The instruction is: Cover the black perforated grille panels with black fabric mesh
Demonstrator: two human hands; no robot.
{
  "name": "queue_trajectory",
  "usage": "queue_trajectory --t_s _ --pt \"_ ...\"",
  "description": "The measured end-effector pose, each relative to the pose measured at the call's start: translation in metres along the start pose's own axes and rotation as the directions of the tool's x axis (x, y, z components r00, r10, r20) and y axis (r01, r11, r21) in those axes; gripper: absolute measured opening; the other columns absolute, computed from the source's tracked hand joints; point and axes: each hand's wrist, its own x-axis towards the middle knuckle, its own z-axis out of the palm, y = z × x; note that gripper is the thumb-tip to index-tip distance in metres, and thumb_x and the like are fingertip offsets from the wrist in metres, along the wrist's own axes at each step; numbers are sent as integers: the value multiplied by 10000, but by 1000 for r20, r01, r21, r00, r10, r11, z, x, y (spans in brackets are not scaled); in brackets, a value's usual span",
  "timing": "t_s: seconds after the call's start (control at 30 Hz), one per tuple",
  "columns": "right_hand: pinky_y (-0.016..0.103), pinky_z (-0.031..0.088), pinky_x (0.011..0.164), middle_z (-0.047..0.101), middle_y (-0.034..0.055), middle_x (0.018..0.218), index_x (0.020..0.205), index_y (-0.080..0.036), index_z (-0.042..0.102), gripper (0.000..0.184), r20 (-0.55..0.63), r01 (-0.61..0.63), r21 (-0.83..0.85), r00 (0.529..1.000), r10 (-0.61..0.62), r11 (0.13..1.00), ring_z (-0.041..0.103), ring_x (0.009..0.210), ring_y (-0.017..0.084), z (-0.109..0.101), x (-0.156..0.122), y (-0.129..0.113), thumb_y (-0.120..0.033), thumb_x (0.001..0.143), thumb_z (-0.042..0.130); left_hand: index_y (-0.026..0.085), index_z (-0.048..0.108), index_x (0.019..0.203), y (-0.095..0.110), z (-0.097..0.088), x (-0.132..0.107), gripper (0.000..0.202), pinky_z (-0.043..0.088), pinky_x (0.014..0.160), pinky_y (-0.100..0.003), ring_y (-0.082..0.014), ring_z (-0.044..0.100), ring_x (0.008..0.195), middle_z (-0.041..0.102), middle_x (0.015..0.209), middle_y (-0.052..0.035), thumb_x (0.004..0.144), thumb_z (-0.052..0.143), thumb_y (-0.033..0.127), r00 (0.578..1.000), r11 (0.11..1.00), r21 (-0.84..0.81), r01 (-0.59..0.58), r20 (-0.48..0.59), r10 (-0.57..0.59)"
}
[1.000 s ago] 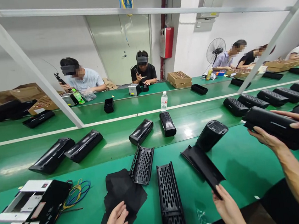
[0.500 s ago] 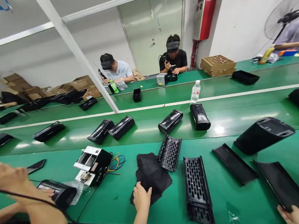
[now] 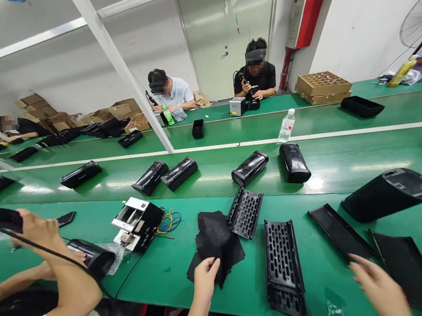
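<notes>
My left hand (image 3: 205,279) is closed in a pinch at the front of a loose pile of thin black sheets (image 3: 215,233), with a sheet's edge at its fingertips. On the right, my right hand (image 3: 380,283) has its fingers stretched out and holds nothing. Its fingertips come close to the lower end of a black curved panel (image 3: 339,232); I cannot tell whether they touch. A second black curved panel (image 3: 415,272) lies just right of that hand. Between my hands are slotted black grilles (image 3: 282,261), one overlapping another. Another slotted grille (image 3: 246,213) rests against the pile.
A black speaker-like housing (image 3: 381,195) lies at the right. Left of the pile stands a white-and-black machine (image 3: 138,223) with coiled wires. A co-worker's arm (image 3: 65,274) reaches in beside it. Black housings (image 3: 250,168) and a water bottle (image 3: 286,126) are farther back.
My right hand has let go of the far-right panel and moved left to the other curved panel. My left hand's spread fingers have closed into a pinch at the black sheets.
</notes>
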Motion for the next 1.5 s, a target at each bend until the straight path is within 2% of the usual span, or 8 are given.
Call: queue_trajectory --t_s 0.2,0.4,0.67,0.83,1.03,1.17,1.3,1.5 --pt "244 437 566 601 34 742 813 -189 561 210 696 399 81 633 -338 913 558 647 160 125 -95 -96 -327 655 554 170 398 515 42 24 -29 424 248 440 -174 -47 319 435 358 435 90 485 676 489 985 899 -430 89 172 -16" --pt "231 351 513 483 -19 521 521 -181 454 248 673 601 9 587 -450 799 454 523 122 148 -101 -94 -286 746 439 180 338 488 50 37 -34 500 215 429 -170 -37 257 429 285 422 103 424 686 533 981 882 -463 92 192 -2" --pt "263 457 537 566 17 573 619 -151 580 349 443 104 284 867 -227 953 527 580 165 105 -46 -72 -486 690 511 209 312 525 14 28 -2 494 285 389 -180 -55 306 395 283 419 106 463 586 615 984 966 -247 81 171 -38" --pt "244 496 633 631 5 696 730 -142 603 328 119 -129 609 990 71 782 573 669 148 64 -9 -68 -407 554 684 223 262 515 -10 32 25 428 301 405 -200 -70 310 386 221 427 105 583 496 574 996 997 -15 74 45 -73" --pt "222 501 579 653 -22 732 748 -198 580 275 173 -213 797 977 124 565 598 656 128 37 -4 -84 -313 542 722 177 478 681 -5 29 19 79 403 679 -335 -215 544 720 498 633 -14 643 539 210 999 941 337 45 2 -49" --pt "201 485 544 673 -37 702 781 -222 600 245 333 -331 810 939 86 483 609 635 119 41 -29 -107 -278 571 711 137 459 1068 31 28 -2 440 332 867 -442 -315 410 1086 475 1082 -161 637 544 165 991 904 413 -112 -16 130" --pt "215 484 620 693 -33 786 826 -237 629 265 490 -462 776 870 52 430 621 715 128 52 -62 -132 -268 574 707 192 382 1178 76 38 -27 587 338 931 -373 -242 390 1156 431 1222 -143 666 550 427 932 955 -278 -103 308 191" --pt "252 478 619 696 -11 796 810 -221 654 222 657 -600 701 754 -21 385 623 699 150 64 -88 -148 -263 594 681 174 533 1021 120 46 -52 525 416 834 -326 -223 554 967 593 1048 -118 552 708 333 765 590 -711 384 602 228"
